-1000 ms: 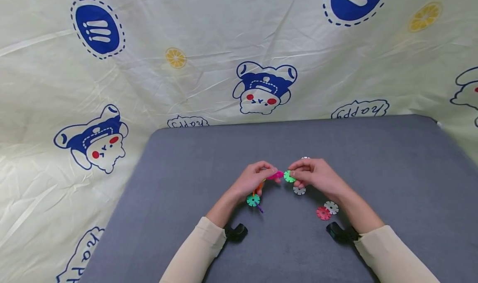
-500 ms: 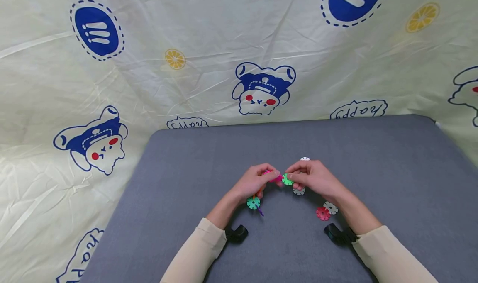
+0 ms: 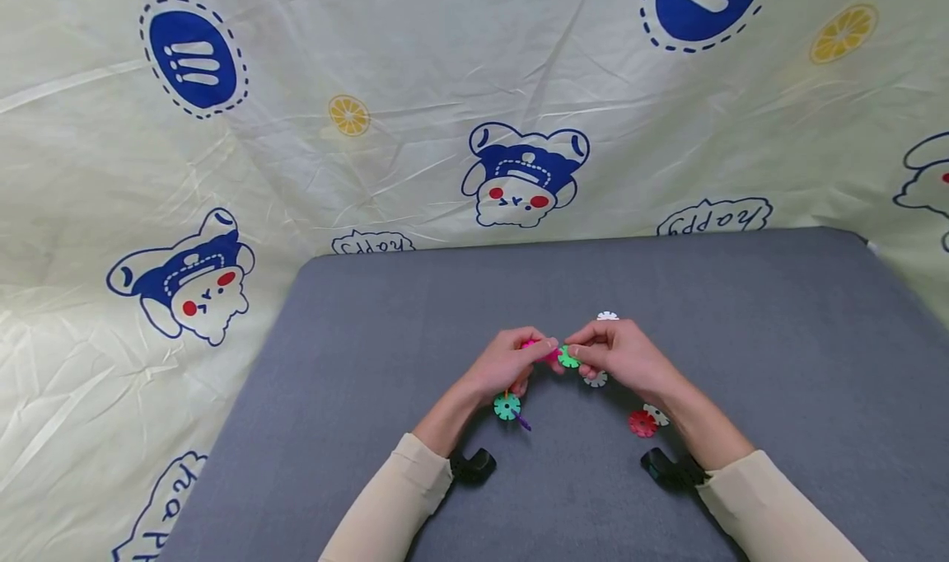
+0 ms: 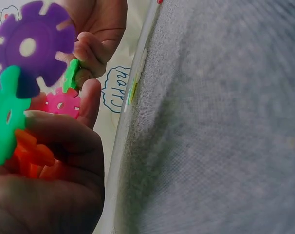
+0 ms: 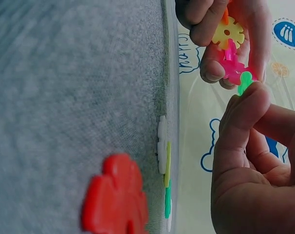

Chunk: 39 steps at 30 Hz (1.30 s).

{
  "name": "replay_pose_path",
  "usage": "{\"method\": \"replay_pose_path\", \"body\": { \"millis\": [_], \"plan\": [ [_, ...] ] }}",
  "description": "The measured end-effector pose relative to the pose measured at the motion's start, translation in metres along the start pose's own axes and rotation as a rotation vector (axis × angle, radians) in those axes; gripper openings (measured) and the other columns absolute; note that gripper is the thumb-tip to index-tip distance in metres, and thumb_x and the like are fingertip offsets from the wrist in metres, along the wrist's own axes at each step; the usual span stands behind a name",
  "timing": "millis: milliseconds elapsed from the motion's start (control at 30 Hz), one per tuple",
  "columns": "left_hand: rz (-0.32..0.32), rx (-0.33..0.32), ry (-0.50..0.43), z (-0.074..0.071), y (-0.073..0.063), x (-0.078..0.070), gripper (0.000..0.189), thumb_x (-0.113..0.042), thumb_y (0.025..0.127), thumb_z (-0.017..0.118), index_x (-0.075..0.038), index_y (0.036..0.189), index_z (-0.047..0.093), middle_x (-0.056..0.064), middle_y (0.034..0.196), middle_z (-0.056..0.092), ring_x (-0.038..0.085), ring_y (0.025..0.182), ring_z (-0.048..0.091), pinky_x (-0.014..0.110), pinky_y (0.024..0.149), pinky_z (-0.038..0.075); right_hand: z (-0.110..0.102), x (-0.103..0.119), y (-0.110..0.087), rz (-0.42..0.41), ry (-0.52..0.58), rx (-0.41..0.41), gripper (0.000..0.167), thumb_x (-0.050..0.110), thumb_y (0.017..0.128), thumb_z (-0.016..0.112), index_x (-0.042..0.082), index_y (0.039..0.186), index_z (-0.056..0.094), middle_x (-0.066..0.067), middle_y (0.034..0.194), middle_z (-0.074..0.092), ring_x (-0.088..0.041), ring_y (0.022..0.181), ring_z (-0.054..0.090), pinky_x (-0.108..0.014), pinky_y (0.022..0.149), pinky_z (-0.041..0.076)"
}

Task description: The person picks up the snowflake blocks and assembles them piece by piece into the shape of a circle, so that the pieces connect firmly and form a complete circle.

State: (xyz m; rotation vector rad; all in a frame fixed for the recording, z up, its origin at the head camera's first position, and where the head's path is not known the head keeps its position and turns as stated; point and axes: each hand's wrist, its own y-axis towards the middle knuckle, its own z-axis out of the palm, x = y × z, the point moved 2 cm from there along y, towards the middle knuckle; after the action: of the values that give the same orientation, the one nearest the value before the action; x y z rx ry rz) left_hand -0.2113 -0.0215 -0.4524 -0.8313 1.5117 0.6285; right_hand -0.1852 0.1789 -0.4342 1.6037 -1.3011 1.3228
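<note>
Here, grn disc, in R fingers

Pretty basic tbh, just plain beige sleeves and a pair of chunky black curved wrist cameras

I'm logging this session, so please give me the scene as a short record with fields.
left hand: left hand grips the pink disc of a linked chain
chain: also yellow disc, orange disc, teal disc, purple disc
right hand: right hand pinches the green disc
contact: green disc meets the pink disc; whether it is fully slotted, cannot tell
loose on table: red disc, white discs
surface: grey table
background: printed cloth
</note>
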Motion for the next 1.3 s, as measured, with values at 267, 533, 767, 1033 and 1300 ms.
{"method": "replay_pose_path", "body": {
  "millis": [267, 533, 767, 1033, 1300],
  "plan": [
    [0.016, -0.003, -0.015, 0.002, -0.001, -0.001, 0.037, -0.043, 0.094, 0.059, -0.007, 0.095, 0.066, 0.023, 0.086, 0.068, 0.018, 0.036, 0.034, 0.026, 0.036, 0.034, 0.004, 0.0, 0.0, -0.011, 0.011, -0.003, 0.022, 0.014, 0.09, 0.068, -0.003, 0.105, 0.066, -0.021, 0.085, 0.067, -0.027, 0.067, 0.062, -0.034, 0.065, 0.055],
    [0.03, -0.012, -0.043, 0.003, -0.002, -0.003, 0.035, -0.04, 0.095, 0.058, -0.006, 0.092, 0.067, 0.028, 0.086, 0.067, 0.017, 0.034, 0.034, 0.026, 0.035, 0.034, 0.006, 0.003, 0.0, -0.003, 0.045, -0.014, 0.025, 0.013, 0.09, 0.069, -0.007, 0.105, 0.064, -0.023, 0.086, 0.067, -0.025, 0.066, 0.061, -0.034, 0.063, 0.054],
    [0.001, -0.046, -0.032, 0.006, -0.003, -0.004, 0.035, -0.039, 0.096, 0.057, -0.006, 0.092, 0.066, 0.015, 0.051, 0.048, 0.018, 0.036, 0.035, 0.027, 0.036, 0.035, 0.011, 0.006, -0.002, 0.007, 0.025, -0.038, 0.023, 0.009, 0.091, 0.066, -0.009, 0.105, 0.062, -0.022, 0.084, 0.067, -0.023, 0.063, 0.061, -0.034, 0.061, 0.054],
    [-0.027, -0.018, -0.05, 0.006, -0.003, -0.005, 0.032, -0.037, 0.096, 0.059, -0.008, 0.093, 0.071, 0.034, 0.073, 0.057, 0.018, 0.034, 0.037, 0.027, 0.036, 0.04, 0.008, 0.003, 0.0, -0.002, 0.008, -0.045, 0.026, 0.014, 0.092, 0.067, -0.004, 0.11, 0.064, -0.016, 0.087, 0.068, -0.027, 0.069, 0.062, -0.035, 0.065, 0.055],
    [-0.058, -0.004, -0.134, 0.003, 0.0, -0.004, 0.031, -0.035, 0.094, 0.061, -0.006, 0.102, 0.07, 0.022, 0.074, 0.061, 0.015, 0.036, 0.04, 0.027, 0.039, 0.044, 0.001, 0.002, 0.001, 0.004, 0.014, -0.055, 0.035, 0.022, 0.096, 0.061, -0.004, 0.119, 0.061, -0.017, 0.094, 0.066, -0.037, 0.078, 0.062, -0.036, 0.07, 0.055]
  ]
}}
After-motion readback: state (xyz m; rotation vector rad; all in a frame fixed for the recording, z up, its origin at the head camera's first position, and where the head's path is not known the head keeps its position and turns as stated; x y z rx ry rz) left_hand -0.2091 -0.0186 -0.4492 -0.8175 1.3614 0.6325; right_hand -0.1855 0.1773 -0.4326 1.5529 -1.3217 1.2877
